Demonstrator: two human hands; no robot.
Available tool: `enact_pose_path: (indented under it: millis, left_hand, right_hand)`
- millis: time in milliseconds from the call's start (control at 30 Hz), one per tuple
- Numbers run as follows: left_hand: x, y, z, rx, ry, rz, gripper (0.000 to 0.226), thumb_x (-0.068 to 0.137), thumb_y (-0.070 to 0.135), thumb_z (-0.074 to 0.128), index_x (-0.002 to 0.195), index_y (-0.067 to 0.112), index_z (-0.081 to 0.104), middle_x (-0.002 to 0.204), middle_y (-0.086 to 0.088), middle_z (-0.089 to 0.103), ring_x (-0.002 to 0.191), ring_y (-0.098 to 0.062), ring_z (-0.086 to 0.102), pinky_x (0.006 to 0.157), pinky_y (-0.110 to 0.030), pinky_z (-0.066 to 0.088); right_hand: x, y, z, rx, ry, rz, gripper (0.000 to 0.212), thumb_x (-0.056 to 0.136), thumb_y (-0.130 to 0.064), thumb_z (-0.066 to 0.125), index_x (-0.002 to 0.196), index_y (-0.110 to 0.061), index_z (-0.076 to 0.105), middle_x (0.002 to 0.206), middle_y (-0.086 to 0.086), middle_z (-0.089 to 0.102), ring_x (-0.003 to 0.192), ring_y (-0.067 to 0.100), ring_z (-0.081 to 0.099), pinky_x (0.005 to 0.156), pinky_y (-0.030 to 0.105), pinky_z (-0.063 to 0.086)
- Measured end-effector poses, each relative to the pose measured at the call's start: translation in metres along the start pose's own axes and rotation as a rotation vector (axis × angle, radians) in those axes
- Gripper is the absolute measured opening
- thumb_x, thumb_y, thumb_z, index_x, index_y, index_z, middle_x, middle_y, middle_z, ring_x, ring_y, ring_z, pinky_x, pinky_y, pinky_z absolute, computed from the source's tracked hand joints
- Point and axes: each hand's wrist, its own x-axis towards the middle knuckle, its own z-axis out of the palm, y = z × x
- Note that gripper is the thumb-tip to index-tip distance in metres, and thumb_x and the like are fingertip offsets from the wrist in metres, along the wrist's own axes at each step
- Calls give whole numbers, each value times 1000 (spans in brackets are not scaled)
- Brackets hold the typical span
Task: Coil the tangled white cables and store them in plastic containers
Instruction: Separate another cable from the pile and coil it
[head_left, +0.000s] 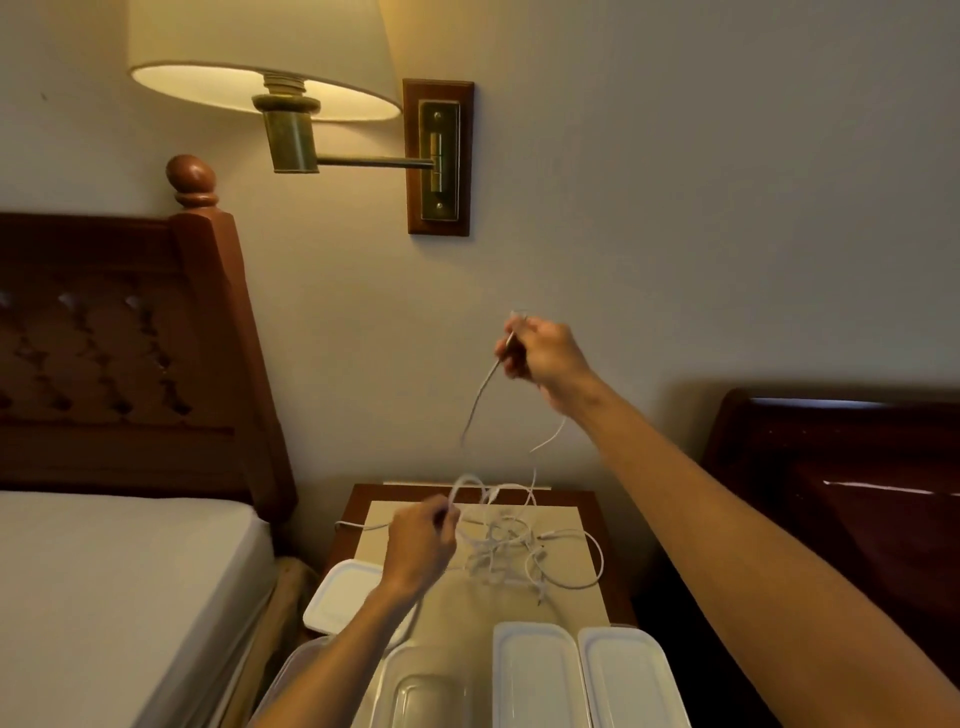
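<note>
While still knotted, tangled white cables heaped on the nightstand mat, one strand lifted clear. Right hand raised well above the heap, fingers curled and pinching that strand near its end. Left hand low beside the heap, fingers closed round a loop. Light, limp, fairly slick cord, likely to snag at crossings; best taken near a plug end and drawn out slowly. Lidded plastic containers along the near edge, one clear open container among them, a loose lid at left. Bed close on the left, wall lamp overhead, neither in the way.
</note>
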Motion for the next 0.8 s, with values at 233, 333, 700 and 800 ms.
enact_pose_path:
  millis: [233,333,700,800]
  left_hand:
    - [-21,-24,14,39,-146,-329,12,94,25,62,98,14,67,79,-2,69,55,-16,67,52,-34,58]
    - [7,14,-16,246,-33,-315,27,91,32,64,112,16,64,100,-3,70,80,-17,67,66,-29,49]
    - [89,162,-95,-136,-1,584,35,98,7,50,132,18,53,121,0,62,107,-2,55,78,-11,45]
    - [98,163,-100,-96,122,653,15,100,14,49,98,14,63,81,2,61,73,-7,55,62,-16,41]
  right_hand:
    - [12,-75,-10,-283,-128,-8,31,106,-31,36,94,-14,60,78,1,62,77,16,54,73,32,42]
    - [7,-77,-10,-353,-153,4,33,106,-28,35,97,-12,63,66,1,53,68,15,53,72,33,45]
    - [-26,-83,-28,-516,-327,-83,41,105,-32,37,82,-11,64,57,0,34,47,9,28,45,23,25]
    - [-33,-79,-44,-453,-387,-40,41,106,-34,36,84,-11,62,56,-4,34,46,9,27,44,22,24]
